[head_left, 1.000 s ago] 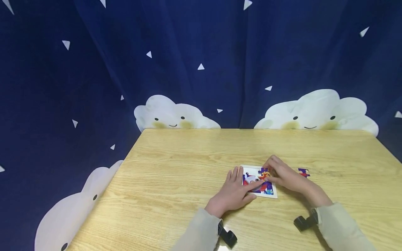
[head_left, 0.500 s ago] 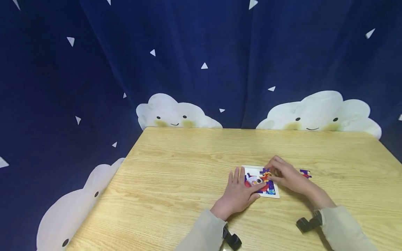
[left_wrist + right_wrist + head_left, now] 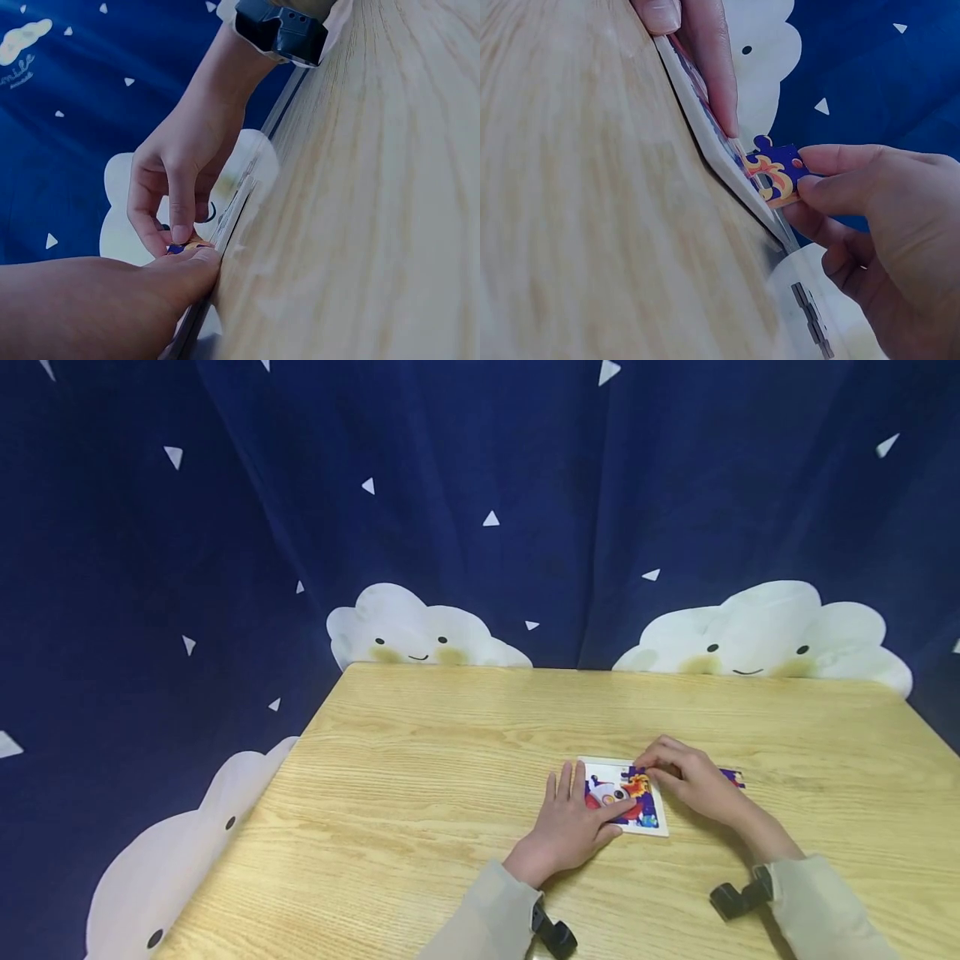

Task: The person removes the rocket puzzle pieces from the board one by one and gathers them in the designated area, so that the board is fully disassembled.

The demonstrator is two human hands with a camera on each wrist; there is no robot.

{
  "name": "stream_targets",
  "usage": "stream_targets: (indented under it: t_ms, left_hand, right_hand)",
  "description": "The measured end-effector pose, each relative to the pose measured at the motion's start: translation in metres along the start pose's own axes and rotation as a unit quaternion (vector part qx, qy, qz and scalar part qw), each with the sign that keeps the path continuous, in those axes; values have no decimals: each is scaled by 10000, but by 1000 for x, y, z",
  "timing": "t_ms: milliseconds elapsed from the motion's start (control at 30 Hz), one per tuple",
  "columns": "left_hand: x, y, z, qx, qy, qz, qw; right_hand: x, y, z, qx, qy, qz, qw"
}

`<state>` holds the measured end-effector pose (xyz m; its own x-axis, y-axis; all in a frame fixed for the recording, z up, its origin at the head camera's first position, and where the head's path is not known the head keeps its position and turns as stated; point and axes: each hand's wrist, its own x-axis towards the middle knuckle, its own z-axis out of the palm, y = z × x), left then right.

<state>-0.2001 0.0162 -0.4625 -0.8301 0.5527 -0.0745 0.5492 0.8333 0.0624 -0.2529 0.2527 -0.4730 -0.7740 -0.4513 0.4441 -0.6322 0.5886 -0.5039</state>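
Observation:
A small white-framed jigsaw puzzle [image 3: 649,832] lies on the wooden table, with a purple, red and white picture partly assembled in it. My left hand [image 3: 564,833] rests over its left side with fingers spread, the index finger lying across the picture. At the upper right part of the frame, my right hand [image 3: 696,783] pinches a jigsaw piece [image 3: 778,166] between thumb and index finger. That piece is purple with orange flames and stands tilted against the puzzle in the right wrist view. Part of the picture is hidden beneath the left hand.
Loose jigsaw pieces [image 3: 735,777] lie just right of the frame, partly behind the right hand; in the right wrist view these pieces [image 3: 810,319] appear edge-on. A dark blue curtain [image 3: 450,460] with white clouds hangs behind the table [image 3: 420,760].
The right hand has shifted slightly at the puzzle's upper right and now covers more of the loose pieces. The left hand stays on the puzzle, while the head view has turned slightly.

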Motion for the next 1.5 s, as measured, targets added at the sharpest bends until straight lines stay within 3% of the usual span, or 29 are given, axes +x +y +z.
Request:
stream_targets:
  t_ms: [233, 533, 933, 1200, 1500]
  left_hand:
    - [0, 0, 1, -24, 48, 15, 10000]
    - [1, 0, 2, 56, 3, -52, 10000]
    - [0, -1, 1, -91, 85, -41, 9999]
    - [-1, 0, 3, -344, 140, -30, 9993]
    - [-3, -1, 4, -310, 296, 53, 9991]
  right_hand:
    - [1, -3, 2, 23, 86, 474, 9988]
    - [3, -7, 1, -48, 602, 607, 9963]
    - [1, -6, 0, -80, 586, 898, 9942]
    - [-7, -2, -6, -131, 667, 1147, 9911]
    - [-18, 6, -17, -270, 778, 1233, 9889]
